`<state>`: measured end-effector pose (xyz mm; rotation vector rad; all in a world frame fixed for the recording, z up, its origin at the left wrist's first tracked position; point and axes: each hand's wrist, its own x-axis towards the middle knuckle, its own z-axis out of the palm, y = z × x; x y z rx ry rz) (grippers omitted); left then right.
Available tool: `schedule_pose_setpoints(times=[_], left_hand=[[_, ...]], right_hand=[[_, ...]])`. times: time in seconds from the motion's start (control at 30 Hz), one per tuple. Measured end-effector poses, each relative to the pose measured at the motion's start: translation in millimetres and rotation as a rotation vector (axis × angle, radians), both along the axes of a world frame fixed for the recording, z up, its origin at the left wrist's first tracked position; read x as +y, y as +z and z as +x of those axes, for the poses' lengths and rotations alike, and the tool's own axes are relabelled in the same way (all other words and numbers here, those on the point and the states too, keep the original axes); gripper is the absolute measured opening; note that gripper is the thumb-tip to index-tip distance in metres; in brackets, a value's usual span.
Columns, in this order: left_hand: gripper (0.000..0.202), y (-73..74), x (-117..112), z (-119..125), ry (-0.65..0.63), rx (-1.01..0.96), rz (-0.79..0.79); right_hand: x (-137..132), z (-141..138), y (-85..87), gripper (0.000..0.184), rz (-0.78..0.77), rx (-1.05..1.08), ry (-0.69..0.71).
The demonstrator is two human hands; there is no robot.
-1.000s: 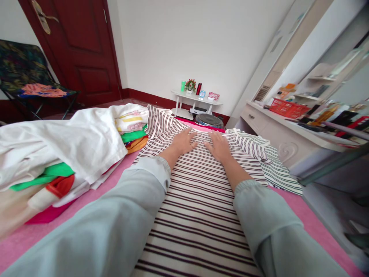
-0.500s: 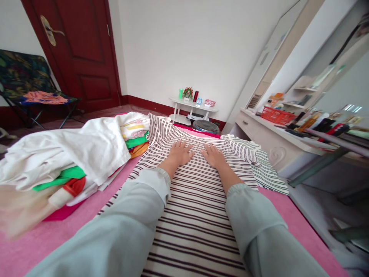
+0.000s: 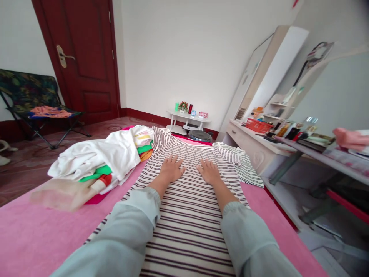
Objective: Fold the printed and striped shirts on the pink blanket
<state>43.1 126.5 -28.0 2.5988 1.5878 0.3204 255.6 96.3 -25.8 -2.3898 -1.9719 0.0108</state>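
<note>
A white shirt with dark stripes (image 3: pixel 190 215) lies spread out on the pink bed cover (image 3: pixel 66 234), its neckline and short sleeves at the far end. My left hand (image 3: pixel 172 169) rests flat on the upper left of its chest, fingers apart. On the upper right, my right hand (image 3: pixel 209 172) lies palm down with the fingers spread. Both hands touch the cloth and hold nothing. Another striped garment (image 3: pixel 250 169) is partly hidden under the right sleeve.
To the left is a heap of clothes (image 3: pixel 100 154), mostly white with green, red and orange pieces. A dressing table (image 3: pixel 253 140) carrying a red basket (image 3: pixel 258 125) and bottles borders the right side. A low white stand (image 3: pixel 187 116), folding chair (image 3: pixel 34 96) and dark red door (image 3: pixel 77 57) are beyond.
The camera view has tilted up and shifted, showing more of the room. My hands have slid slightly nearer along the shirt, still flat on it.
</note>
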Motion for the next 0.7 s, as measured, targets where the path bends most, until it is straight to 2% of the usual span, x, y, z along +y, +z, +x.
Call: schedule_pose_setpoints(times=[0.27,0.57,0.7], left_hand=[[0.064,3.2,-38.9,-21.2,-0.003,0.020,0.017],[0.064,-0.7,-61.7,-29.7,0.044,0.053,0.052],[0.066,-0.7,-69.6,-37.0,0.013,0.060,0.042]], right_hand=[[-48.7,-11.7,1.5,0.072,0.043,0.042,-0.012],[-87.5,-21.0,1.8,0.067,0.053,0.062,-0.081],[-107.4,-18.1,1.0,0.067,0.043,0.063,-0.051]])
